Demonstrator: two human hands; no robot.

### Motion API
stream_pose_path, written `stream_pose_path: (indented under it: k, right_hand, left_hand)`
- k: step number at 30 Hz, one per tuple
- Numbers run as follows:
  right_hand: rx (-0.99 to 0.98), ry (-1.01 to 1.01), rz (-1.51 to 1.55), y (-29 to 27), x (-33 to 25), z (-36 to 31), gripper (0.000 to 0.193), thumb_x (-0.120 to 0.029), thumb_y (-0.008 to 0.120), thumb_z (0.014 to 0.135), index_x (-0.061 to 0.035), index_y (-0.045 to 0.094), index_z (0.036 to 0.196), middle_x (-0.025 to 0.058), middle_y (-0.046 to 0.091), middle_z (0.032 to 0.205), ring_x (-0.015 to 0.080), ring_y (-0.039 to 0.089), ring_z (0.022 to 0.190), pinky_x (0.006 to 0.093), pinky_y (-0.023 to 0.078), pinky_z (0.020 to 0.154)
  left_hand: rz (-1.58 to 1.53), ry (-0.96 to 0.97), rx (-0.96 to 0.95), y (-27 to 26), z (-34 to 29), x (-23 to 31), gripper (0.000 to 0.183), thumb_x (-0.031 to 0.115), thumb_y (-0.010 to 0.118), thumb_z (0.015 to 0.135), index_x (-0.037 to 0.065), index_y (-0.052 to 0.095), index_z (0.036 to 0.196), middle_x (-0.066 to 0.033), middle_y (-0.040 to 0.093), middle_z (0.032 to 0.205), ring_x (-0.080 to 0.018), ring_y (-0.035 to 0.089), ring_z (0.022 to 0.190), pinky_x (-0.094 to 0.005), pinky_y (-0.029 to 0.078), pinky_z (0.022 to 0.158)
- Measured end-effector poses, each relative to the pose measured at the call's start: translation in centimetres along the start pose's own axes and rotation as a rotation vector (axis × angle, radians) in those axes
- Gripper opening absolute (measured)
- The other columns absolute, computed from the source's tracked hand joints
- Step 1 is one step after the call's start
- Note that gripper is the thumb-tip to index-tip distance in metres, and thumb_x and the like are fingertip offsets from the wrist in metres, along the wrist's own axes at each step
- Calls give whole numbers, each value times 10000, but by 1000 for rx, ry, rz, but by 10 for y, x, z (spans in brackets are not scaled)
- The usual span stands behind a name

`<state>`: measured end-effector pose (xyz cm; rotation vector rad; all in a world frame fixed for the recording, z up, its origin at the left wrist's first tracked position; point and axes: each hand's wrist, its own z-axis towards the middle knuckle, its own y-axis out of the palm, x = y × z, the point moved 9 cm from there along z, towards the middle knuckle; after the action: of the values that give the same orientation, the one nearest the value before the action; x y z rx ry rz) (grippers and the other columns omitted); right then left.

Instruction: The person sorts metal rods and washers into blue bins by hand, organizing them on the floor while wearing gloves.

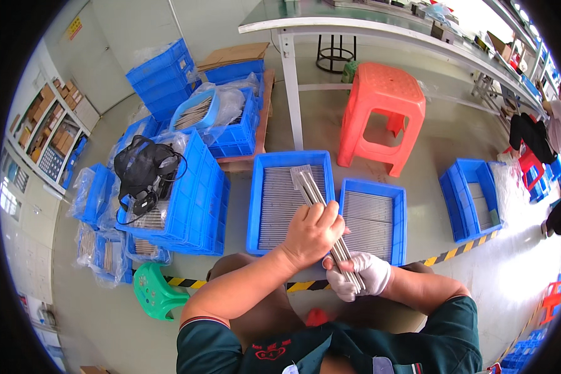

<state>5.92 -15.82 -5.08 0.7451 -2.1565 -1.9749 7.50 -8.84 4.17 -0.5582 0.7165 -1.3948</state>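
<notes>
A bundle of thin metal rods [341, 250] slants across in front of my body, with its far end over the left blue crate. My bare left hand [313, 232] is closed round the middle of the bundle. Lower down, my right hand [366, 274], in a white glove with some fingertips bare, grips the near end. A clear plastic sleeve [302, 171] appears to cover the rods' far tips. Beneath my hands stand a left blue crate [252, 206] and a smaller right blue crate [402, 225], both lined with rows of similar rods.
Stacked blue crates [196, 187] topped by a black bag [144, 168] stand at left. A green stool [156, 293] sits below them. Ahead are a red stool [385, 93] and a workbench [355, 23]. Another blue crate [458, 206] lies right; a person [533, 134] sits beyond.
</notes>
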Motion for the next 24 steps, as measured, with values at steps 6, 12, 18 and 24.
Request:
stream_pose_path:
  k: [6,12,18,24]
  right_hand:
    - [412,51,-223,-53,-24,-10,271,-355,508,928,-84,500,912,-47,325,532,57,273,403,222,171,339]
    - [1118,-343,-1607,-67,-130,-53,404,-385,522,912,-4,641,852,114,581,630,200,548,588,351,446,595]
    - [1017,-607,-1266,-37,-137,-65,257,-268,575,909,-28,562,816,-15,470,596,63,424,521,227,355,485]
    - [945,-568,-1060,-39,-124,-61,135,-152,595,887,-22,562,889,-9,484,624,68,428,519,223,348,472]
  left_hand:
    - [-171,-198,-150,15,-2,-34,343,66,592,684,95,620,1025,-98,504,922,-239,503,806,-342,444,742]
    - [-1431,-1298,-35,67,-85,-143,301,-135,465,651,10,535,904,-18,446,811,-116,454,727,-219,382,649]
    - [-1660,-1370,214,46,-72,-129,166,-56,528,807,15,521,957,-83,532,856,-162,529,717,-266,453,645]
    - [-1841,-1301,255,38,-63,-130,158,135,505,931,23,507,1043,-198,599,1035,-204,593,728,-288,481,560]
